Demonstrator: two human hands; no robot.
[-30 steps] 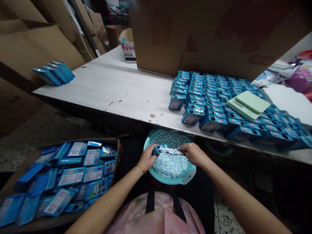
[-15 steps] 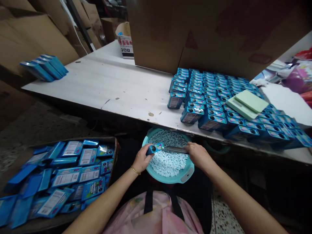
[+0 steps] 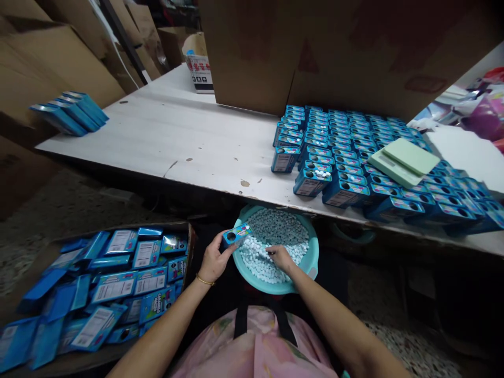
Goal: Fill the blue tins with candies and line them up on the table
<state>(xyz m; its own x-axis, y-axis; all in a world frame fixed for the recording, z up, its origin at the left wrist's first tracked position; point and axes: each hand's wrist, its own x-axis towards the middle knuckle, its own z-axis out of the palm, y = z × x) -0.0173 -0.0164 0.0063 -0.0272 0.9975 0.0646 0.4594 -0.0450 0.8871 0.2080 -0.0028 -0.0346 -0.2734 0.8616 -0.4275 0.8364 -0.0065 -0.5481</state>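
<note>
In my left hand (image 3: 214, 260) is a small blue candy box (image 3: 236, 234), held tilted over the left rim of the basin, its top with a round dark hole facing me. A white piece sits on that top. The turquoise basin (image 3: 314, 257) holds many small round candies (image 3: 283, 223), pale in front and darker in the shade behind. My right hand (image 3: 280, 257) is closed low over the pale candies, fingers round the handle of a metal scoop. Most of the scoop is hidden by the hand and candies.
A carton of jumbled blue boxes (image 3: 114, 286) stands at left. On the white table (image 3: 189, 142) are rows of upright blue boxes (image 3: 346, 157), a pale green scale (image 3: 405, 160) resting on them, and a leaning stack (image 3: 74, 113) at the far left. A large cardboard box (image 3: 252, 58) stands behind.
My right hand has moved from the basin's right rim down into the pale candies with the scoop. My left hand has shifted left and up slightly with the box, away from the scoop.
</note>
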